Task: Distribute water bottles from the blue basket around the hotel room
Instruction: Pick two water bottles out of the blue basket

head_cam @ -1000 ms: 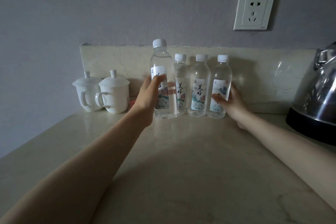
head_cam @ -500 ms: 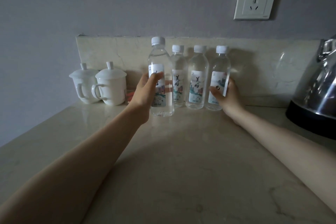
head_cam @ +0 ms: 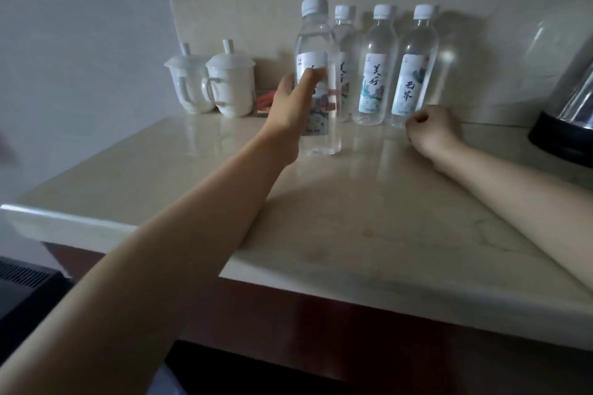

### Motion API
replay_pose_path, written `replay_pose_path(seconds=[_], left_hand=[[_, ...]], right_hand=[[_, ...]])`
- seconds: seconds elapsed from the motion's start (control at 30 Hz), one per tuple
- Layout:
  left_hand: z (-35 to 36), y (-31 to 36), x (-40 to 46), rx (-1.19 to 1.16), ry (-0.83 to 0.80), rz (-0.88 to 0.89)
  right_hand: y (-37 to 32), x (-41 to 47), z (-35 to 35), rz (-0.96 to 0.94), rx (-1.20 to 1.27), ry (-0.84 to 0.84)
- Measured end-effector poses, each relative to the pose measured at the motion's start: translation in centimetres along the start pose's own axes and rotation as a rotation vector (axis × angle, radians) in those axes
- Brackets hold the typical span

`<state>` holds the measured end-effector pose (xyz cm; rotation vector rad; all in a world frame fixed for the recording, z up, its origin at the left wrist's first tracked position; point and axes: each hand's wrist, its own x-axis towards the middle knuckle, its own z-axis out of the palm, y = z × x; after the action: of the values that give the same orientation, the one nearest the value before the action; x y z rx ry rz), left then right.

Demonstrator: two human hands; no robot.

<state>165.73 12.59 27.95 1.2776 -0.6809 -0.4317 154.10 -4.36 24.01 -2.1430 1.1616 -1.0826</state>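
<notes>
Head view: four water bottles [head_cam: 372, 67], two lidded cups [head_cam: 229, 83].

Four clear plastic water bottles with white caps and white illustrated labels stand upright on the beige marble tabletop [head_cam: 369, 218]: the front-left bottle [head_cam: 317, 80] set forward, the second [head_cam: 345, 61], third [head_cam: 373, 67] and fourth [head_cam: 415, 64] ranged along the backsplash.
</notes>
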Motion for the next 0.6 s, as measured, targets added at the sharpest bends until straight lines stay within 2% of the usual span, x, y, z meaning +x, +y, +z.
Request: replay_pose_path(seconds=[0.17, 0.27, 0.43, 0.6], left_hand=[[-2.5, 0.7, -3.3, 0.004, 0.027, 0.046], [-5.2, 2.0, -5.9, -0.068, 0.075, 0.133], [-12.3, 5.0, -10.4, -0.044, 0.194, 0.188], [-21.2, 6.1, -15.5, 0.029, 0.367, 0.153]], right_hand=[[-4.1, -5.7, -0.2, -0.129, 0.167, -0.183], [-7.7, -9.7, 0.2, -0.270, 0.171, -0.242], [-13.7, -16.0, 2.4, -0.356, 0.206, -0.290], [-18.7, -22.3, 5.6, -0.500, 0.184, -0.473]])
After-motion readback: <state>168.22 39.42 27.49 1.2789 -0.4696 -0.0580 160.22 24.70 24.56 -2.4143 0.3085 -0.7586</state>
